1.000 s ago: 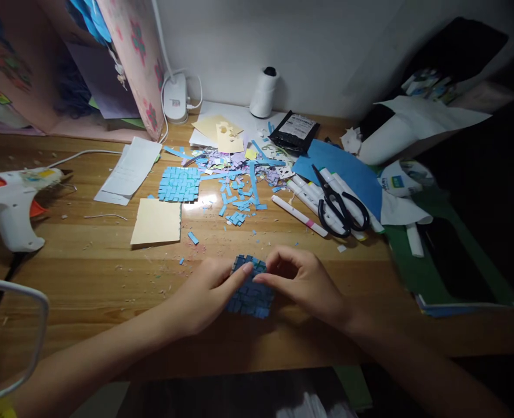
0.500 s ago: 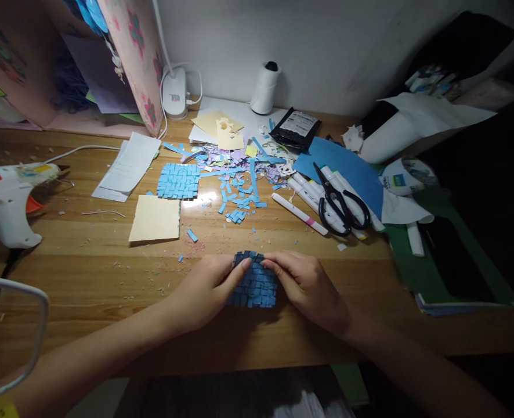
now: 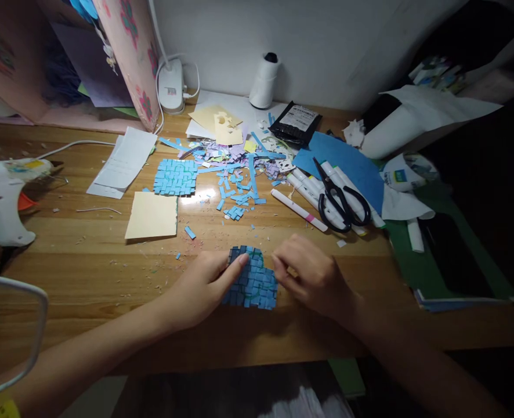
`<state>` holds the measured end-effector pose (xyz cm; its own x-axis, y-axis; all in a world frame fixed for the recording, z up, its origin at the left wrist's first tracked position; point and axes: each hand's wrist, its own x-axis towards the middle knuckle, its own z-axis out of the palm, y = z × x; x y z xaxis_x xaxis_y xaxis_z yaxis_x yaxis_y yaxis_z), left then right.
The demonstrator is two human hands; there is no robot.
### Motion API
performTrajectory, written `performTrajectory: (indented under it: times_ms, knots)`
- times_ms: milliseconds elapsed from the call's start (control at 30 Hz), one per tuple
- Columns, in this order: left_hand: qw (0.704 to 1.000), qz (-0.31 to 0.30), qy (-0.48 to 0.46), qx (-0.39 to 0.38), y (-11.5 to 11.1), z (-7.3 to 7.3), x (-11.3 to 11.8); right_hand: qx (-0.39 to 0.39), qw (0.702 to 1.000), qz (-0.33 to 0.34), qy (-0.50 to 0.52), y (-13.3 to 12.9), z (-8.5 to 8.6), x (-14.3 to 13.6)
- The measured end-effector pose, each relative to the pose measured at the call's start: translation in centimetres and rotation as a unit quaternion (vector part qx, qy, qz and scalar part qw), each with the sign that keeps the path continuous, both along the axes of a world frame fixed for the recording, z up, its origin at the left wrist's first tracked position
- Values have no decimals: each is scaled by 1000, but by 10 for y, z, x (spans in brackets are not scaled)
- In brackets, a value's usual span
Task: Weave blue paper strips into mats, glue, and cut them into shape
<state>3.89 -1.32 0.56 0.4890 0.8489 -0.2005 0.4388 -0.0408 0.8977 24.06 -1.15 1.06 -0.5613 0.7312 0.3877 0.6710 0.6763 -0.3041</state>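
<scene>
A woven mat of blue paper strips [image 3: 259, 284] with green pen lines is held above the near part of the desk. My left hand [image 3: 209, 284] is closed on its left side, thumb lying on top. The mat's upper right corner is stepped inward. Just right of that corner, apart from the mat, is my right hand [image 3: 307, 270], its fingers curled and pinched together; whatever may be between the fingertips is hidden. A second woven blue mat [image 3: 175, 177] lies flat farther back, near a cream paper square [image 3: 152, 215].
Blue paper scraps [image 3: 239, 197] litter the middle. Black-handled scissors [image 3: 341, 200] rest on several white markers [image 3: 311, 191] beside a blue sheet [image 3: 344, 168]. A white glue gun [image 3: 8, 197] stands at left. A black packet [image 3: 296, 123] and white thread cone [image 3: 264, 81] are at the back.
My right hand has come off the mat's upper edge and moved a little right, uncovering the stepped corner. My left hand still grips the mat. The view has shifted slightly.
</scene>
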Motion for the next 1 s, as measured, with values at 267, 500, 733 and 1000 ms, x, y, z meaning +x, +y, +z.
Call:
performTrajectory:
  times_ms: [267,500,733,1000]
  knots:
    - [994,25,-59,-89,3,4,-1,-169,944,-178,219,15,-3,13]
    - [975,30,-104,-193,5,5,-1,-257,911,-153,283,13,-4,8]
    - [971,12,-106,-216,2,3,-1,-508,800,-71,313,2,-4,-7]
    - [964,82,-124,-220,11,9,0,-488,789,-95,360,-2,0,-11]
